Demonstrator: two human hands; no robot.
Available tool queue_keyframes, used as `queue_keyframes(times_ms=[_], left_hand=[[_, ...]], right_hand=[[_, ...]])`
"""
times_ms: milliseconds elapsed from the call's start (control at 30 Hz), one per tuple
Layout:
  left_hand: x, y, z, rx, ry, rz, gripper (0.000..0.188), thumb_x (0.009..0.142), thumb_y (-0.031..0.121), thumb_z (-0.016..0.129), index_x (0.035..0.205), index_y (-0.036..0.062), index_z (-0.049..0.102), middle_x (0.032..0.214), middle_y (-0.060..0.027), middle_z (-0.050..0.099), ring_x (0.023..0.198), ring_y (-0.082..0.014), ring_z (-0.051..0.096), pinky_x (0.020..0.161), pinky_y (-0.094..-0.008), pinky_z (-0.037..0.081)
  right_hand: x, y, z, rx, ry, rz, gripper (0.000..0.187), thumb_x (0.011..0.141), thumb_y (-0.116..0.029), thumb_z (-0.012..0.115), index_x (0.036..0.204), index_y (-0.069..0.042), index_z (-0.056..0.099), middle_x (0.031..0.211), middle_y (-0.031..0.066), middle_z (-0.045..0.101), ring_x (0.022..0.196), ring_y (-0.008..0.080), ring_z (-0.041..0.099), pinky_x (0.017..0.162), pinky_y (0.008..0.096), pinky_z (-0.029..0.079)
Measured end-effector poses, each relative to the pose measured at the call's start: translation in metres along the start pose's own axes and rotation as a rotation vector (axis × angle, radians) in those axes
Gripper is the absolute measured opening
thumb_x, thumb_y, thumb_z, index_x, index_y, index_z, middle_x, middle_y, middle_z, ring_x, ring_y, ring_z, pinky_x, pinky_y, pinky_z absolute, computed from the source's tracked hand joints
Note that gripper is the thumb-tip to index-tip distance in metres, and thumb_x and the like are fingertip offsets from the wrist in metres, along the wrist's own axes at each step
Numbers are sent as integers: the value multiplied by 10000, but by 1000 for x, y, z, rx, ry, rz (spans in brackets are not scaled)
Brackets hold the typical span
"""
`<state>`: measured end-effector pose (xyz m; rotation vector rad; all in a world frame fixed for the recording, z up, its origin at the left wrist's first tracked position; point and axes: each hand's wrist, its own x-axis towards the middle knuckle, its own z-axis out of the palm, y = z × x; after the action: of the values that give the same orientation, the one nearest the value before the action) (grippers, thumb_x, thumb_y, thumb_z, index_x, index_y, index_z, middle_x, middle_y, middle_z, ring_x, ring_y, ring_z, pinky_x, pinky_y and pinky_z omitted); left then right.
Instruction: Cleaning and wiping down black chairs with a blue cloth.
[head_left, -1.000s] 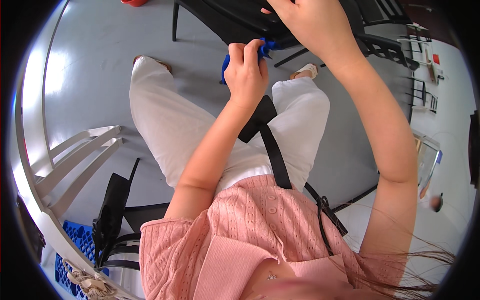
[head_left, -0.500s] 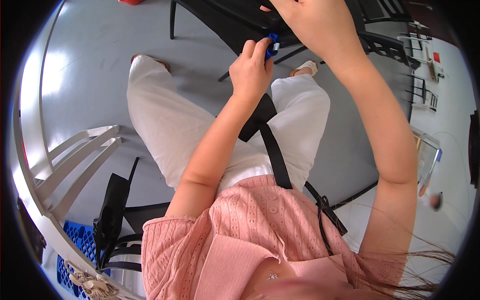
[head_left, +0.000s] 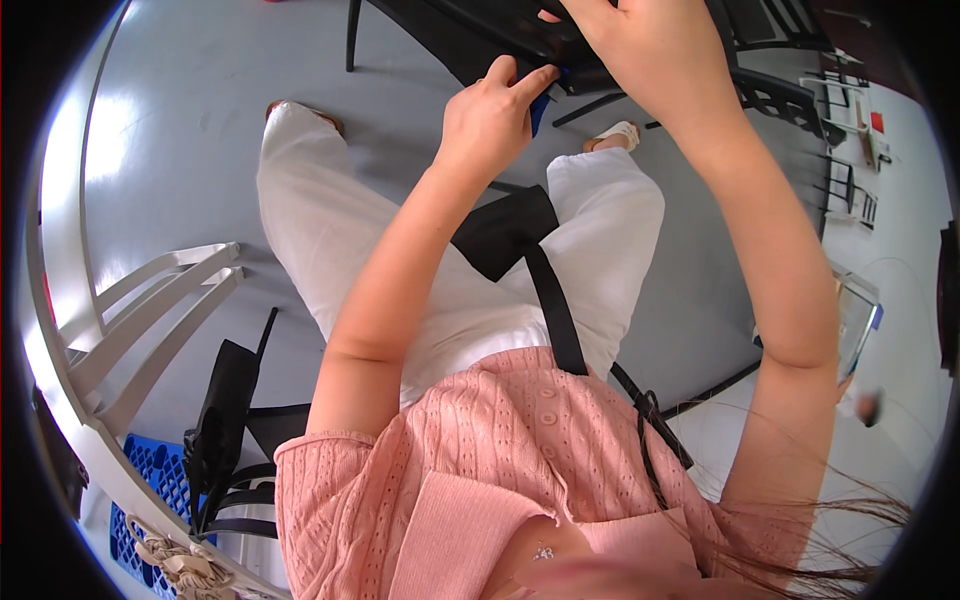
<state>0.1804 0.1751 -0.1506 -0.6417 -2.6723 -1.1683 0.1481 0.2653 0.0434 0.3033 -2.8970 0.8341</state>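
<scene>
My left hand [head_left: 487, 118] is closed on a small blue object [head_left: 541, 113], mostly covered by my fingers, so its kind cannot be made out. One finger of that hand stretches along it toward a glossy black chair [head_left: 450, 38] in front of me. At the top edge my right hand [head_left: 650, 45] reaches over the same chair. Most of its fingers lie beyond the picture, with only one fingertip showing to its left, so whether it holds anything is hidden.
A white chair frame [head_left: 165, 335] curves along the left, with a blue perforated crate [head_left: 150, 470] behind it. Black chairs [head_left: 785, 105] stand at the far right. A black pouch [head_left: 505, 230] on a strap hangs between my white-trousered legs. Grey floor [head_left: 210, 175] lies around them.
My left hand has shifted slightly left and turned, its index finger now stretched out, and less of the blue object shows. My right hand has moved a little to the right.
</scene>
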Motion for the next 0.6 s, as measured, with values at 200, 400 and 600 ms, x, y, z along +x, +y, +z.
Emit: queue_keyframes(times_ms=[200,400,600], left_hand=[[-1,-21,-2,200,140,142,560,712,23,660,1189,315,667,819,-31,471,625,-187,597,495,-329,482],[-4,-27,-3,213,59,330,581,750,64,668,1251,357,636,847,-17,471,624,-163,594,488,-305,499],[-5,-20,0,184,-40,168,698,766,2,628,1355,370,556,861,-35,460,625,-188,586,503,-323,495]], right_hand=[[0,2,1,-20,12,-25,274,929,-165,544,750,28,620,665,178,639,619,338,651,568,390,481],[1,3,1,-59,38,-37,278,928,-175,546,745,21,620,660,181,635,620,346,649,569,400,481],[1,5,1,-21,22,-51,275,928,-168,545,746,26,615,666,174,645,630,343,656,569,394,487]])
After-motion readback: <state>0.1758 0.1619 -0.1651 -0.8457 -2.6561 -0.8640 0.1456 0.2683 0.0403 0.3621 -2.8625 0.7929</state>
